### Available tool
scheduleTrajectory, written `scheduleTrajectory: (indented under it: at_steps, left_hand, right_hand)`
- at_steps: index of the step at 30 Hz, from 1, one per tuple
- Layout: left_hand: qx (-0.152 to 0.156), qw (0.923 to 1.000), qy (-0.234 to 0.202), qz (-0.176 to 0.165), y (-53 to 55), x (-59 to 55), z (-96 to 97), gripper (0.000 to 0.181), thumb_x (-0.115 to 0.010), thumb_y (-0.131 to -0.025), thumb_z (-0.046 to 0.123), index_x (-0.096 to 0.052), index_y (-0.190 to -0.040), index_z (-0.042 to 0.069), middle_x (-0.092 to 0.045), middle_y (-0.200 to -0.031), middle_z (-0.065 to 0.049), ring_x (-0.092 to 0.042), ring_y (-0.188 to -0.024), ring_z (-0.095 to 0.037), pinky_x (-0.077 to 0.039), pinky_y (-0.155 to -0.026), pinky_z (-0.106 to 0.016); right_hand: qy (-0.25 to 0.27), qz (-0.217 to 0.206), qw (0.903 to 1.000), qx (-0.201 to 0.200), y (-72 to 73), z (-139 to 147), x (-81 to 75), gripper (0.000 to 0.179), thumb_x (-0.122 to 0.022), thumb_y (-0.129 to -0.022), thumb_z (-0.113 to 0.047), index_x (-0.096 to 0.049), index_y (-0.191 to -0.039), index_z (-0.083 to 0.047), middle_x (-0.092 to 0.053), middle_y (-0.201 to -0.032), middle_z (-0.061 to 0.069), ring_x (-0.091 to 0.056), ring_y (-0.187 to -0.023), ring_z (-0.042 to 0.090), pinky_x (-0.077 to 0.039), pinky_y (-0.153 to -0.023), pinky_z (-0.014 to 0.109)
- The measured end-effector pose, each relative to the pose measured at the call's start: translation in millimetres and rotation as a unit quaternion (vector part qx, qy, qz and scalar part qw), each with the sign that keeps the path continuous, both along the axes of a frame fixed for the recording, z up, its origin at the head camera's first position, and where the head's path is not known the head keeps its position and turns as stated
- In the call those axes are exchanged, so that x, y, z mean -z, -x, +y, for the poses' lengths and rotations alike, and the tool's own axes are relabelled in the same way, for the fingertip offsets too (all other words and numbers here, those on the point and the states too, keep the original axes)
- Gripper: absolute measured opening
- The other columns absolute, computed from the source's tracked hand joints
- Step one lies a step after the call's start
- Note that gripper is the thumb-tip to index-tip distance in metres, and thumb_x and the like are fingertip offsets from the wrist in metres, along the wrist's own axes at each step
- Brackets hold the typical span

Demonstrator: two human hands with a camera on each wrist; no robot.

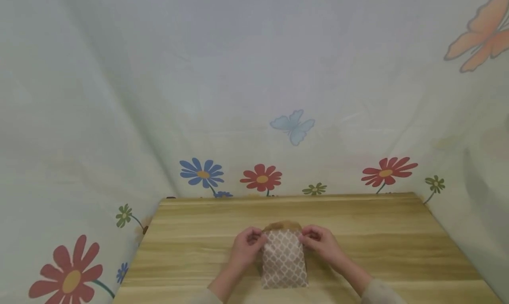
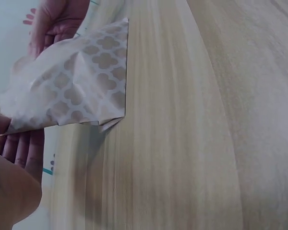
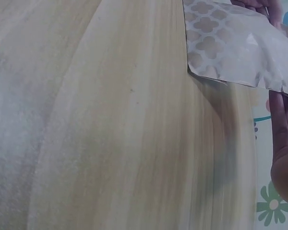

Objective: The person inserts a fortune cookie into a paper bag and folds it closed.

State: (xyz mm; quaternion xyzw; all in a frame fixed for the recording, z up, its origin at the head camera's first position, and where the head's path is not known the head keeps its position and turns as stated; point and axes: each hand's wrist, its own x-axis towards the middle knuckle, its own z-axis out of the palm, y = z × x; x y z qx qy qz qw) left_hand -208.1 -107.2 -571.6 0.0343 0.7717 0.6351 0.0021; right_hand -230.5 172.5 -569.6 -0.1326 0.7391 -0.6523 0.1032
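A small paper bag (image 1: 284,260) with a white lattice pattern on tan stands in the middle of the head view, its brown top edge (image 1: 282,225) uppermost. My left hand (image 1: 247,246) pinches its upper left side between thumb and fingers. On the opposite side, my right hand (image 1: 323,244) pinches the upper right corner. The left wrist view shows the bag (image 2: 81,79) creased and slanting, its bottom edge near the wood. In the right wrist view the bag (image 3: 230,43) is partly cut off by the frame. What it contains, if anything, is hidden.
A wood-grain table (image 1: 191,246) lies beneath the hands. Behind it and along both sides hangs a pale cloth (image 1: 238,74) printed with flowers and butterflies, meeting the table's back edge.
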Motion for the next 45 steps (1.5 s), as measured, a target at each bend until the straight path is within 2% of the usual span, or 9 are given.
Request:
scheduleTrajectory:
  at_steps: [5, 7, 13, 21, 27, 31, 36, 41, 45]
  left_hand:
    - [0.004, 0.9988, 0.017, -0.046, -1.9, 0.9, 2.5, 0.045, -0.079, -0.096, 0.043, -0.071, -0.119, 0.006, -0.073, -0.107, -0.004, -0.069, -0.098, -0.018, -0.061, -0.087, -0.033]
    - [0.005, 0.9984, 0.026, -0.049, -1.6, 1.7, 3.4, 0.045, -0.080, -0.095, 0.045, -0.073, -0.118, 0.006, -0.073, -0.105, -0.004, -0.068, -0.097, -0.018, -0.061, -0.086, -0.034]
    - [0.000, 0.9988, 0.035, -0.033, 0.8, 2.0, 5.8, 0.030, -0.080, -0.096, 0.035, -0.076, -0.108, 0.007, -0.073, -0.101, -0.002, -0.067, -0.093, -0.016, -0.059, -0.085, -0.032]
    - [0.004, 0.9997, 0.018, -0.018, 1.9, 0.3, 8.1, 0.020, -0.081, -0.095, 0.020, -0.075, -0.104, 0.004, -0.072, -0.098, -0.003, -0.066, -0.089, -0.016, -0.057, -0.079, -0.028]
    - [0.014, 0.9998, -0.004, -0.012, 2.6, -0.7, 10.6, 0.019, -0.081, -0.093, 0.013, -0.071, -0.104, 0.002, -0.069, -0.097, -0.004, -0.063, -0.083, -0.016, -0.055, -0.072, -0.024]
    - [0.014, 0.9997, -0.007, -0.022, 2.2, -3.1, 12.5, 0.019, -0.081, -0.093, 0.014, -0.069, -0.102, 0.002, -0.067, -0.097, -0.004, -0.062, -0.081, -0.017, -0.054, -0.069, -0.024]
    - [0.000, 0.9994, -0.001, -0.034, 1.6, -2.4, 13.3, 0.023, -0.081, -0.095, 0.023, -0.066, -0.095, 0.005, -0.066, -0.097, -0.003, -0.061, -0.083, -0.016, -0.053, -0.072, -0.026]
    - [0.002, 0.9998, -0.003, -0.021, 1.3, 0.4, 12.0, 0.023, -0.078, -0.098, 0.021, -0.066, -0.095, 0.002, -0.067, -0.097, -0.005, -0.062, -0.083, -0.015, -0.053, -0.072, -0.025]
    - [0.013, 0.9998, 0.003, -0.016, 1.2, 2.1, 8.9, 0.019, -0.078, -0.098, 0.019, -0.068, -0.096, 0.002, -0.068, -0.097, -0.004, -0.064, -0.084, -0.015, -0.056, -0.074, -0.025]
  right_hand:
    - [0.007, -0.007, 0.9999, -0.008, 0.1, -0.4, -2.1, 0.029, -0.072, -0.101, -0.010, -0.066, -0.119, 0.013, -0.077, -0.108, 0.016, -0.074, -0.091, 0.015, -0.065, -0.083, 0.033]
    - [0.007, -0.008, 0.9999, -0.010, -0.1, 0.2, -2.4, 0.029, -0.072, -0.102, -0.010, -0.066, -0.119, 0.013, -0.078, -0.108, 0.016, -0.074, -0.092, 0.015, -0.065, -0.084, 0.034]
    - [0.013, -0.020, 0.9995, -0.018, -0.3, 3.4, -1.8, 0.028, -0.072, -0.102, -0.010, -0.066, -0.117, 0.012, -0.077, -0.107, 0.017, -0.075, -0.092, 0.017, -0.066, -0.086, 0.040]
    - [0.024, -0.019, 0.9991, -0.027, 0.3, 4.2, -0.6, 0.030, -0.071, -0.103, -0.010, -0.065, -0.120, 0.014, -0.077, -0.111, 0.017, -0.075, -0.095, 0.017, -0.065, -0.087, 0.038]
    - [-0.012, -0.017, 0.9996, -0.017, 5.5, 1.8, -1.5, 0.039, -0.073, -0.103, -0.020, -0.065, -0.130, 0.008, -0.076, -0.115, 0.015, -0.073, -0.101, 0.019, -0.063, -0.088, 0.031]
    - [-0.029, -0.008, 0.9994, -0.016, 7.6, -0.9, -2.6, 0.034, -0.077, -0.100, -0.021, -0.068, -0.122, 0.004, -0.076, -0.110, 0.012, -0.073, -0.100, 0.021, -0.061, -0.087, 0.028]
    - [-0.034, 0.001, 0.9994, -0.006, 6.9, -1.3, -1.2, 0.027, -0.077, -0.099, -0.019, -0.068, -0.111, 0.004, -0.076, -0.102, 0.009, -0.071, -0.092, 0.017, -0.060, -0.082, 0.027]
    - [-0.024, 0.003, 0.9997, -0.004, 5.2, 0.9, 2.6, 0.026, -0.077, -0.099, -0.015, -0.066, -0.107, 0.007, -0.074, -0.096, 0.009, -0.067, -0.085, 0.013, -0.057, -0.077, 0.024]
    - [-0.015, 0.003, 0.9998, -0.013, 4.6, 1.2, 4.9, 0.026, -0.077, -0.099, -0.014, -0.065, -0.107, 0.008, -0.074, -0.098, 0.009, -0.068, -0.086, 0.013, -0.058, -0.078, 0.024]
